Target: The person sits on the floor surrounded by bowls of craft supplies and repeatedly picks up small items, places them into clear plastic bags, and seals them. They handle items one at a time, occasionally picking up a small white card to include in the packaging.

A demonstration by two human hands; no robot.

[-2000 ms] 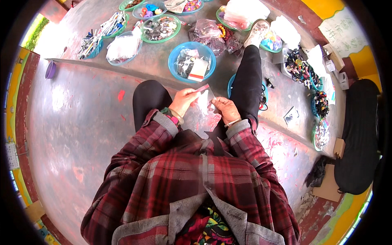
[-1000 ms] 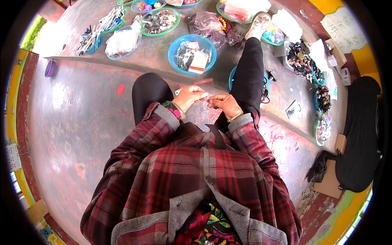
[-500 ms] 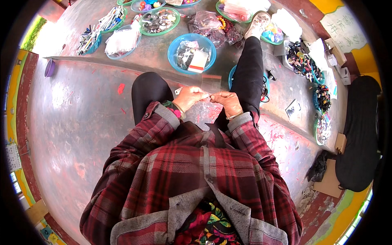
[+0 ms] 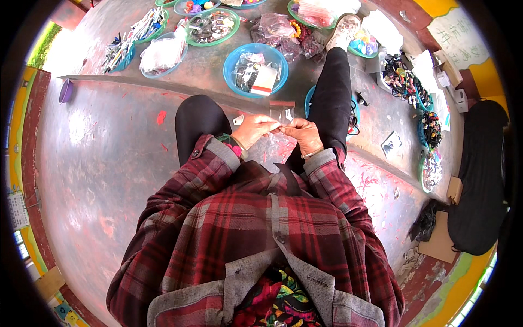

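Observation:
In front of me, between my knees, my left hand (image 4: 256,129) and my right hand (image 4: 303,135) meet at their fingertips. Both are closed in a pinch at the near edge of a small clear plastic bag (image 4: 281,113). The bag stretches away from my fingers and has a reddish-brown strip along its far edge. Something small and pale shows through the plastic, too small to name. A small white piece with a dark mark (image 4: 238,120) shows beside the back of my left hand; whether the hand holds it I cannot tell.
Beyond the hands, a blue basin (image 4: 228,76) holds packets and a white-and-red box. Green bowls (image 4: 236,30) and other basins of small goods stand on the raised step. Another blue basin (image 4: 309,101) is partly behind my right leg. A purple cup (image 4: 66,91) stands far left.
The clear bag has tilted or shifted slightly, and a pale spot now shows in it. My fingertips stay together in nearly the same place.

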